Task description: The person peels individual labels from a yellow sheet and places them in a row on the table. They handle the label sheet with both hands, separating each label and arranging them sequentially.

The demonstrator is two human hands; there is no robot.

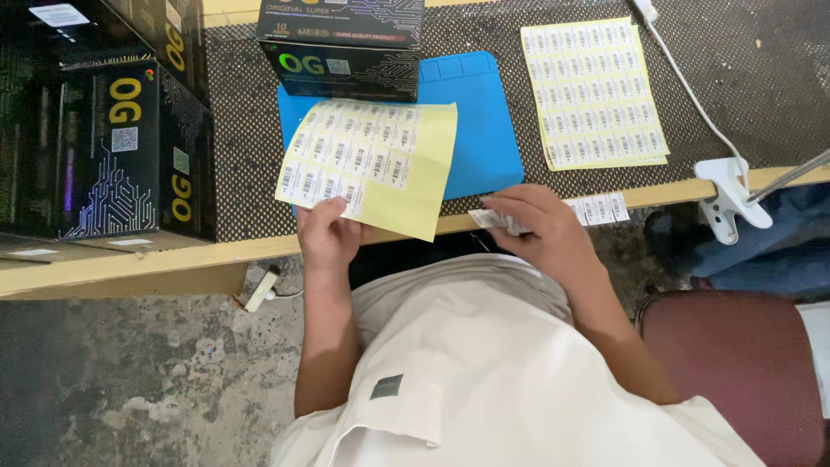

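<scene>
Barcode label sheet [367, 164], yellow-backed and partly peeled bare along its right side, is held by its lower edge in the left hand [327, 233], whose grip is pinched on it; the sheet is lifted over the near edge of the surface [130, 259]. A small strip of labels [497, 221] is grasped in the right hand [540, 232] at that same edge, and more white labels [596, 208] are stuck along the wooden rim just beside it. A dark red chair seat [735, 363] and a stained concrete floor [130, 380] are seen nearest. Farther on, a blue mat [484, 130] lies on perforated dark matting, with a second label sheet [595, 93] to its right. A white clamp [731, 195] is fixed to the rim. Black printed boxes [112, 147] are cut off by the left and top borders.
</scene>
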